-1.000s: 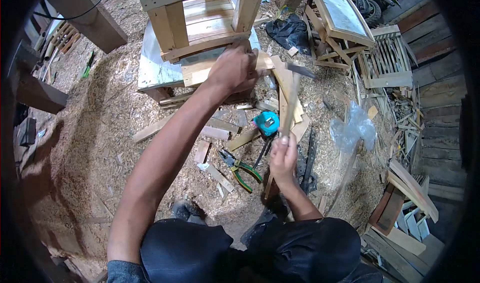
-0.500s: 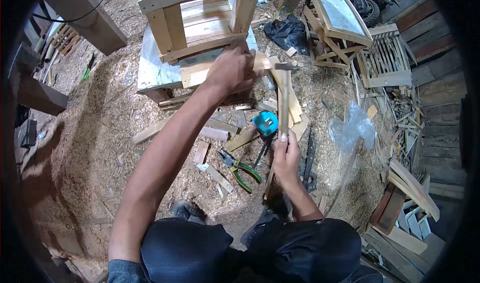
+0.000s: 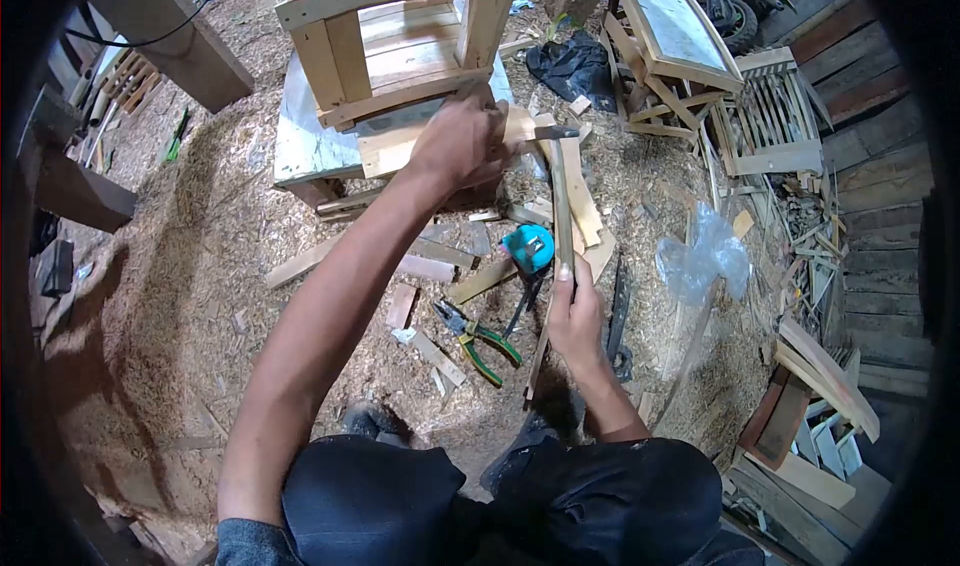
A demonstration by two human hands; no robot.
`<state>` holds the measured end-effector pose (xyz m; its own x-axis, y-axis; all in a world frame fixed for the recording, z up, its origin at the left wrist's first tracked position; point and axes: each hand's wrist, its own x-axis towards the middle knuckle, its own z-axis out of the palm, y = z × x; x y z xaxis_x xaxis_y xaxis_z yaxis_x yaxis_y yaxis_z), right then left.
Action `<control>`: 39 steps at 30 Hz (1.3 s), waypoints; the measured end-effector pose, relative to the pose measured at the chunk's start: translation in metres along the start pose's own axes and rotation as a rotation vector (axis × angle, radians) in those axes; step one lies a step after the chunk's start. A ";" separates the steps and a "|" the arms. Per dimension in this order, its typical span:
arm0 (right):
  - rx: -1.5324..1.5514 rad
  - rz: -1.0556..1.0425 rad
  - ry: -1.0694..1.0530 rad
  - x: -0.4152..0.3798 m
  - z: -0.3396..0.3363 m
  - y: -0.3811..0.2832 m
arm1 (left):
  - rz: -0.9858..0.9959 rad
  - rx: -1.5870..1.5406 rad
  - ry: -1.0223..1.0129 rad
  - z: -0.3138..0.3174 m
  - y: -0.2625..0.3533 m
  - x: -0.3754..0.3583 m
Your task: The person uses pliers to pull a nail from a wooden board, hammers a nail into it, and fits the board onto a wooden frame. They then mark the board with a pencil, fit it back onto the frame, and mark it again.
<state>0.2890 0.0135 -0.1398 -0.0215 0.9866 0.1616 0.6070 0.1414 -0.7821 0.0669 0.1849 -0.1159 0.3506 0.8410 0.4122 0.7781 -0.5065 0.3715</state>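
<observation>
My right hand (image 3: 575,316) is closed round the wooden handle of a hammer (image 3: 562,201). The hammer's dark head meets or nearly meets the right end of a pale wooden board (image 3: 390,153). My left hand (image 3: 462,141) is wrapped over that board, fingers curled, just under the lower rail of a slatted wooden frame (image 3: 400,96). The left fingertips are partly hidden. The frame rests on a low, pale-topped table (image 3: 300,151). Below the hands, a teal tape measure (image 3: 530,248) and green-handled pliers (image 3: 478,341) lie among wood offcuts.
Sawdust and shavings cover the floor. Clear plastic (image 3: 703,256) lies to the right, and a black bag (image 3: 572,69) behind. A wooden piece with a pale panel (image 3: 675,21) and a slatted piece (image 3: 770,116) stand at back right. A thick post (image 3: 170,36) rises at left.
The hammer head has swung slightly left, towards the end of the board. My right hand has barely shifted, and my left hand stays in place.
</observation>
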 end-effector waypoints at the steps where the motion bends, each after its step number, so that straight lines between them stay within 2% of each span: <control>1: 0.001 -0.004 0.001 -0.001 -0.002 -0.001 | -0.024 0.003 -0.055 -0.001 0.001 0.000; 3: 0.089 0.030 0.049 -0.008 -0.006 -0.007 | -0.057 0.008 -0.113 -0.002 -0.002 -0.002; 4: 0.088 -0.060 0.123 -0.007 -0.004 -0.010 | -0.034 0.001 -0.096 -0.001 -0.004 -0.002; 5: 0.086 -0.056 0.122 -0.006 -0.004 -0.010 | -0.006 -0.007 -0.078 0.000 -0.004 -0.001; 7: -0.038 0.051 -0.056 0.001 -0.006 -0.011 | -0.008 -0.004 -0.068 0.002 -0.003 0.000; 9: 0.009 0.015 -0.031 0.001 -0.008 -0.012 | -0.015 0.005 -0.061 -0.001 0.000 0.001; 11: 0.098 -0.092 0.104 -0.005 -0.007 -0.012 | -0.085 0.035 -0.184 -0.009 0.004 0.001; 12: 0.136 -0.052 0.129 -0.007 -0.006 -0.014 | -0.089 0.035 -0.185 -0.006 0.004 -0.001; 14: 0.086 0.013 0.059 -0.003 -0.007 -0.017 | -0.017 0.038 -0.039 -0.001 0.005 -0.002; 15: 0.036 0.080 -0.009 0.000 -0.007 -0.018 | -0.018 0.047 -0.036 0.000 0.010 -0.003; 16: 0.061 0.098 0.022 -0.005 -0.006 -0.010 | -0.043 0.104 -0.078 0.001 0.018 -0.005; 17: 0.106 0.015 0.105 -0.007 -0.003 -0.007 | -0.073 0.171 -0.112 -0.001 0.022 -0.007; 20: 0.371 0.098 0.129 -0.021 0.001 0.003 | 0.028 0.301 0.055 0.008 0.027 -0.023; 23: 0.432 0.113 0.126 -0.022 0.004 0.005 | 0.078 0.277 0.101 0.012 0.030 -0.032; 28: 0.453 0.211 0.064 -0.025 0.004 0.000 | 0.061 0.190 0.079 0.003 0.031 -0.030; 33: 0.402 0.191 0.039 -0.023 0.004 -0.001 | 0.085 0.200 0.072 0.000 0.023 -0.024; 35: 0.421 0.171 0.053 -0.024 0.004 -0.002 | 0.005 0.190 -0.002 -0.006 0.019 -0.015; 37: 0.388 0.143 0.070 -0.022 0.001 -0.007 | -0.019 0.062 0.010 -0.007 0.010 -0.010; 39: 0.169 0.070 0.059 -0.016 -0.004 -0.016 | -0.019 0.017 0.029 -0.005 0.006 -0.009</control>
<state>0.2826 -0.0050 -0.1276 0.0659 0.9888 0.1342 0.4630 0.0888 -0.8819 0.0664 0.1737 -0.1134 0.3207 0.8446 0.4288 0.7936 -0.4867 0.3651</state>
